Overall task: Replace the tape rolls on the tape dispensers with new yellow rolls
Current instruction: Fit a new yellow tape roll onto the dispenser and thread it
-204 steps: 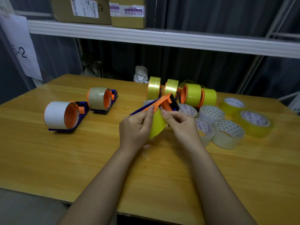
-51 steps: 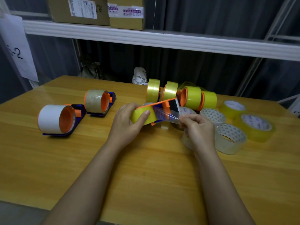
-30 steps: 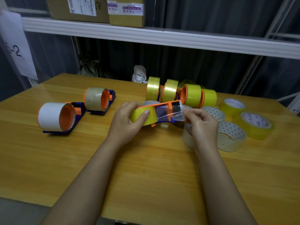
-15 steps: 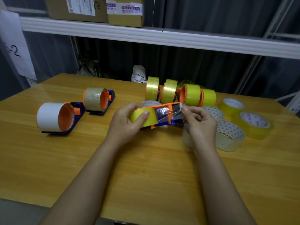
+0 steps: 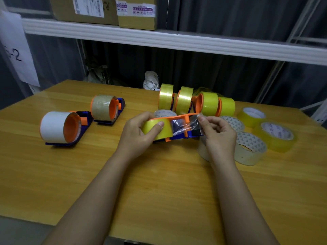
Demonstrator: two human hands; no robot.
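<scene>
Yellow roll: the new yellow roll [image 5: 156, 129] sits on the dispenser in hand [image 5: 178, 129], held just above the bench [image 5: 159, 188] at mid-scene.
Left hand: the left hand [image 5: 139, 137] wraps the roll, thumb pressed on its glossy face.
Right hand: the right hand [image 5: 218, 134] pinches the free tape end [image 5: 187, 124] between thumb and fingertips at the dispenser's front.
Step, as I judge it: threading the tape end toward the cutter.
Risk one: the clear film may fold and stick to itself or to the fingers, since its adhesive side is exposed and slack.
Risk two: a crooked pull could lay the strip off-centre on the frame, causing wrinkles.
Risk three: fingertips sit near the front edge; a blade there, if any, cannot be made out.
Materials: orange and blue moulded plastic frame; thin, shiny, crinkled film; smooth varnished wood bench.
Waiting: a white-roll dispenser [image 5: 60, 128] and a brown-roll dispenser [image 5: 106, 110] lie well apart at left, not yet refitted.
Finished, it seems: four yellow-loaded dispensers [image 5: 196, 103] stand behind.
Loose rolls: pale and yellow tape rings [image 5: 251, 137] lie flat at right.
</scene>
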